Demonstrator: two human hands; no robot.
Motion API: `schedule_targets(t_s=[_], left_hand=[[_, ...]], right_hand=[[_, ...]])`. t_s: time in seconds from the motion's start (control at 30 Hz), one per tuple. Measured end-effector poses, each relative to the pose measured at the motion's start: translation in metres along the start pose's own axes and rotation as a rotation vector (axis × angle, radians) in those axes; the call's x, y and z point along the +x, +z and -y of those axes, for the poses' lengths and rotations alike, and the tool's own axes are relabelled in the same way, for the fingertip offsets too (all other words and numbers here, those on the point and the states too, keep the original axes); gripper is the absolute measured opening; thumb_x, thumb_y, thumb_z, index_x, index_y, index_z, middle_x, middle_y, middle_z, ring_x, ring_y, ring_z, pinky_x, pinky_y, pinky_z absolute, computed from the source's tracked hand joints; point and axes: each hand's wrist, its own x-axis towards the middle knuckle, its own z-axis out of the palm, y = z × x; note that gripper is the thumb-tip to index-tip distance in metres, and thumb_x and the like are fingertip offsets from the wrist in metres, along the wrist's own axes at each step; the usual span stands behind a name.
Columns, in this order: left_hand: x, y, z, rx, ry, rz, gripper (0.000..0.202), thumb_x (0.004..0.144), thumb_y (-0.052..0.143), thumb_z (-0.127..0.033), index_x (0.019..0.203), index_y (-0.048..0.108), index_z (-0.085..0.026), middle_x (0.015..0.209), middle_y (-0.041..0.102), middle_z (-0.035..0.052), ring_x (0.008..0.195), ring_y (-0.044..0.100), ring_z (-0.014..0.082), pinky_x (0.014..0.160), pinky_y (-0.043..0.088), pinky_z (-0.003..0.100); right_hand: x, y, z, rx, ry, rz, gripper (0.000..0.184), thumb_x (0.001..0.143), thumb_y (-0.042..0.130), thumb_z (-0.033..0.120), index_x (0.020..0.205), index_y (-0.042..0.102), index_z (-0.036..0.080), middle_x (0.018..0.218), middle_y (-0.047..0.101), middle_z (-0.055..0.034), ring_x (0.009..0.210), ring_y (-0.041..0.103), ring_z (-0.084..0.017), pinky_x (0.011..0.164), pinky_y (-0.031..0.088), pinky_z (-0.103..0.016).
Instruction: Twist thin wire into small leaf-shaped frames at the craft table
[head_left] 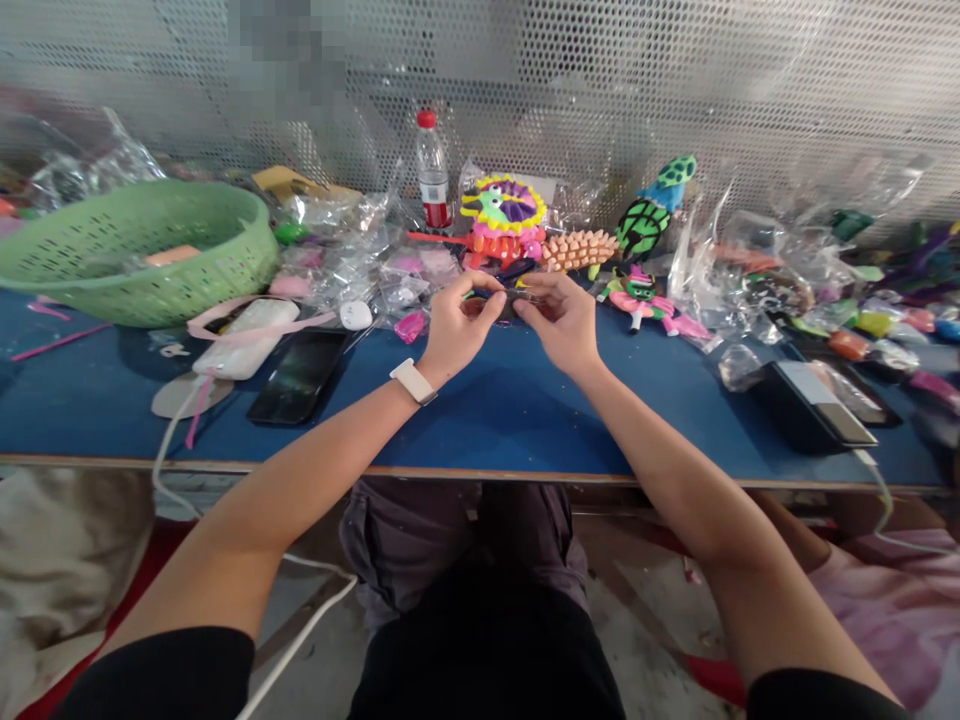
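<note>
My left hand [459, 325] and my right hand [561, 318] meet above the blue table [510, 410], fingers pinched together on a small dark piece [511, 300] held between them. The piece is mostly hidden by my fingertips. A white band sits on my left wrist. Just behind my hands lie colourful toy figures: a round yellow and purple one [504, 205], a spiky orange one [579, 249] and a small green and pink one [643, 292].
A green basket [142, 250] stands at the left, with a white power bank [244, 338] and a black phone [300, 375] beside it. A water bottle [433, 172] stands at the back. Clear plastic bags and toy parts crowd the right, near a dark box [814, 405].
</note>
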Motion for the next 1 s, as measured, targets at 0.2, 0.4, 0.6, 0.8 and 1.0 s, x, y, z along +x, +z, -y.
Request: schedule_targets(t_s=[0.2, 0.4, 0.6, 0.8, 1.0], left_hand=[[-0.001, 0.000, 0.001, 0.006, 0.000, 0.041, 0.049, 0.107, 0.080, -0.070, 0.111, 0.084, -0.021, 0.114, 0.087, 0.0111, 0.095, 0.082, 0.0213, 0.079, 0.067, 0.033], [0.000, 0.000, -0.002, -0.013, -0.003, 0.050, 0.051, 0.105, 0.081, -0.071, 0.105, 0.086, -0.021, 0.108, 0.087, 0.0107, 0.089, 0.081, 0.0211, 0.075, 0.066, 0.033], [0.002, 0.003, 0.005, -0.117, -0.125, 0.055, 0.067, 0.097, 0.078, -0.088, 0.098, 0.087, -0.021, 0.096, 0.085, 0.0085, 0.084, 0.079, 0.0217, 0.071, 0.068, 0.034], [0.002, 0.004, 0.012, -0.183, -0.222, 0.089, 0.067, 0.090, 0.086, -0.086, 0.095, 0.088, -0.020, 0.092, 0.085, 0.0083, 0.081, 0.077, 0.0205, 0.073, 0.070, 0.034], [0.001, 0.003, 0.009, -0.183, -0.206, 0.057, 0.063, 0.090, 0.090, -0.083, 0.097, 0.089, -0.020, 0.099, 0.089, 0.0105, 0.085, 0.081, 0.0216, 0.077, 0.070, 0.034]], right_hand=[[0.001, 0.000, -0.001, 0.033, 0.016, 0.003, 0.042, 0.099, 0.085, 0.067, 0.113, 0.082, 0.027, 0.106, 0.086, -0.0054, 0.093, 0.082, -0.023, 0.084, 0.071, -0.040], [0.001, 0.002, 0.000, 0.070, 0.001, -0.002, 0.045, 0.099, 0.086, 0.070, 0.112, 0.083, 0.027, 0.105, 0.086, -0.0055, 0.091, 0.082, -0.023, 0.083, 0.071, -0.041], [0.000, 0.002, -0.001, 0.028, 0.026, 0.012, 0.044, 0.100, 0.083, 0.071, 0.113, 0.084, 0.028, 0.104, 0.086, -0.0047, 0.090, 0.081, -0.023, 0.080, 0.071, -0.040], [0.000, 0.001, 0.000, 0.028, 0.040, 0.014, 0.045, 0.099, 0.084, 0.069, 0.118, 0.081, 0.029, 0.106, 0.085, -0.0048, 0.086, 0.080, -0.022, 0.074, 0.070, -0.038], [-0.002, 0.005, -0.002, 0.061, 0.072, 0.024, 0.055, 0.085, 0.098, 0.063, 0.122, 0.078, 0.028, 0.108, 0.086, -0.0044, 0.093, 0.082, -0.023, 0.080, 0.072, -0.040]])
